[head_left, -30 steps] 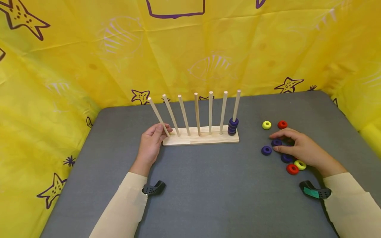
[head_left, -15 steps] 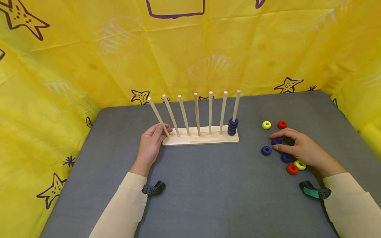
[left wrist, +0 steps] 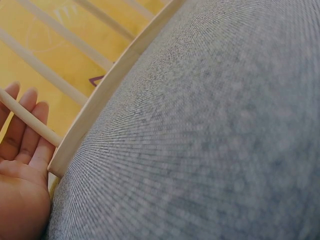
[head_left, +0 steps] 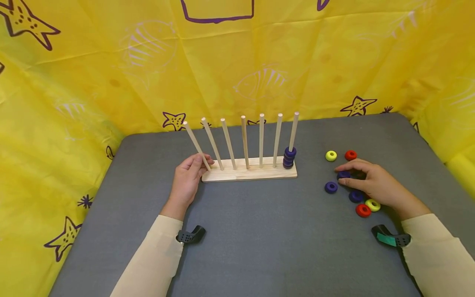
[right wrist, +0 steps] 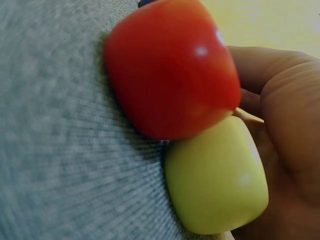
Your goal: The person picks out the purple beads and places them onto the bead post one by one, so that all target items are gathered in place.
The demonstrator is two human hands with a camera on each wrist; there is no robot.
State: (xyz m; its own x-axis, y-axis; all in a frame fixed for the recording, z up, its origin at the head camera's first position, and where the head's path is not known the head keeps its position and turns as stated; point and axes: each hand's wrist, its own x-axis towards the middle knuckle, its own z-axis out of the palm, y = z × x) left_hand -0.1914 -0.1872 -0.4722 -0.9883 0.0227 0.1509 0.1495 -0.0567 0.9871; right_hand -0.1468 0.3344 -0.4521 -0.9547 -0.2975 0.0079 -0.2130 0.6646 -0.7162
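Note:
A wooden peg rack (head_left: 249, 175) with several upright pegs stands on the table, in the middle of the head view. Dark blue rings (head_left: 290, 157) are stacked low on its rightmost peg. My left hand (head_left: 187, 179) holds the rack's left end, thumb on the near side of the leftmost peg and fingers behind it. At the right, my right hand (head_left: 378, 183) pinches a dark blue ring (head_left: 343, 175) between thumb and forefinger, at table level. Close to that hand lie two more blue rings, one to its left (head_left: 331, 187) and one below it (head_left: 356, 196).
Beyond the right hand lie a yellow ring (head_left: 331, 156) and a red ring (head_left: 350, 155). Under its wrist, a red ring (right wrist: 172, 70) touches a yellow ring (right wrist: 217, 175). A grey cloth covers the table (head_left: 259, 239); a yellow printed curtain (head_left: 222, 53) hangs behind.
My right thumb has come up against the blue ring and now covers its near edge. The left hand and the rack stay in place.

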